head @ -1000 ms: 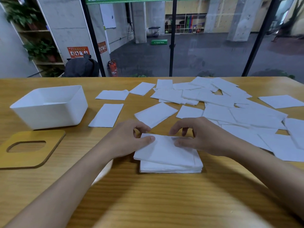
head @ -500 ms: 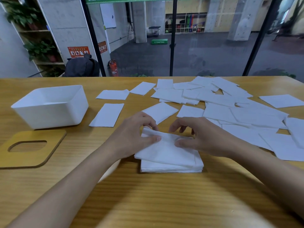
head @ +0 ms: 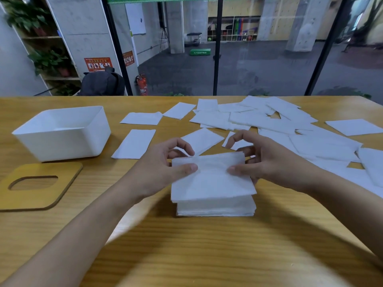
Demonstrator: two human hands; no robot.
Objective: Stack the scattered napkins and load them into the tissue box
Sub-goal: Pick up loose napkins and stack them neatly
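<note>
Firstly, far left, at ten o'clock from the stack: white tissue box [head: 62,141], open-topped, standing on the table [head: 207,249]; slotted wooden lid [head: 41,197] flat beside it at nine o'clock. Next, left hand [head: 161,168], pinching the top napkin [head: 213,181] at its left edge, thumb on top, fingers curled behind. Dead centre: neat stack [head: 215,209] resting on the wood, with that top sheet raised at its far edge and low over the pile at its near edge. Then right hand [head: 267,162], pinching the same sheet's right edge, forefinger arched clear above. Beyond, from twelve round to three o'clock: scattered napkins [head: 269,121], flat and overlapping.

Probably feather-light, limp, easily creased or torn, and prone to sliding off one another. Best taken by opposite edges with a gentle pinch, laid square, then patted down. For loading, better to clamp the whole stack from both sides than to lift from above.
</note>
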